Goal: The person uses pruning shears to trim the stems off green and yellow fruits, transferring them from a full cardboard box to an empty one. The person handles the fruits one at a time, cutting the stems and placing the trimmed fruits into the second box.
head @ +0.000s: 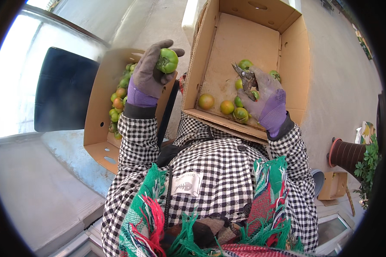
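Note:
My left hand point(149, 69), in a grey-palmed purple work glove, holds a green tomato point(168, 61) between thumb and fingers, stem end showing. It is raised at the edge of a cardboard box point(98, 106) filled with green and reddish tomatoes point(118, 102). My right hand point(265, 94), gloved alike, grips a pair of small pruning shears point(247, 77) with tips pointing up and away. It is over a larger cardboard box point(241, 38) in front of me. Several green and yellowish tomatoes point(227, 107) lie on that box's floor, some partly hidden by the hand.
A dark panel point(64, 90) stands left of the filled box. To the right are a brown ribbed pot point(347, 153), a leafy plant point(368, 168), a small cardboard box point(334, 185) and a stick point(350, 201). Concrete floor point(337, 80) extends around the boxes.

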Tool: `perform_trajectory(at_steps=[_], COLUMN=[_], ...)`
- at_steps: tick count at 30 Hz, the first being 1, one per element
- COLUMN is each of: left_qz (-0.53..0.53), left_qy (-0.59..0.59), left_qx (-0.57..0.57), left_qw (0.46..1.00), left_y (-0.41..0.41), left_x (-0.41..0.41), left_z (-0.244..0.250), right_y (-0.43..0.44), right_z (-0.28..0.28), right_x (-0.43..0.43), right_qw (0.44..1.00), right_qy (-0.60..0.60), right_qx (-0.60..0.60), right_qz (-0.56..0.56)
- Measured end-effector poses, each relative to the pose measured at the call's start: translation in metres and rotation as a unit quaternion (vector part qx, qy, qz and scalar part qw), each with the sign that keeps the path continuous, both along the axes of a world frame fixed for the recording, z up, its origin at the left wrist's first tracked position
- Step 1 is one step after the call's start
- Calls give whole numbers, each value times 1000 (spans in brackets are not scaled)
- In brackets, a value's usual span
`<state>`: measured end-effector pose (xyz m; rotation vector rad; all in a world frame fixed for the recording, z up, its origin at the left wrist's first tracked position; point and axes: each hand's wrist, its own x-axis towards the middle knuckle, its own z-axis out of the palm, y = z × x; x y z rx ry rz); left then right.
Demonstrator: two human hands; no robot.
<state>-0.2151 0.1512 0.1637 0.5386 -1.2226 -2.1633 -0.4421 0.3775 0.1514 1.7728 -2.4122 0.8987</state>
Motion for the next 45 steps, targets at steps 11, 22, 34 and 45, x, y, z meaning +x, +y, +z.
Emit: perform_trajectory(at_steps=[11,22,34,45], left_qz=[-62,2,9,11], left_qy=[-47,-83,-111,-160], left_qx=[-56,-165,-244,-342], left_qw=[995,983,963,926], left_y=[56,73,73,75], left_x=[-68,-73,-70,-70], left_z=[-12,-13,-14,-13], right_y=[4,2,0,1], right_z=[10,12,15,17], right_x=[-5,-4,-1,0], right_qw=[997,984,977,960], right_qy=[46,50,56,63], right_qx=[68,172,204,271], right_qz=[-2,-2,-26,-30])
